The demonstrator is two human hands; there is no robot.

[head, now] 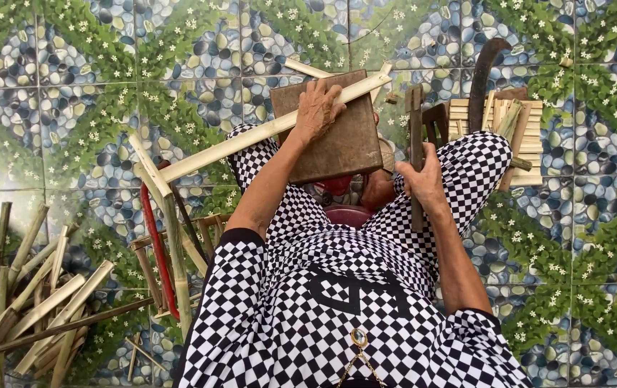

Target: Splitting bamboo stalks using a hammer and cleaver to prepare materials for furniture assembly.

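Tiled floor [71,86]: left hand [317,108] presses bamboo strip [251,136] on board [337,136].

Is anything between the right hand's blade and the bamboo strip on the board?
Nothing visible. The left hand presses the bamboo strip onto the board. The right hand holds the blade upright just right of the board, with only open space between them.
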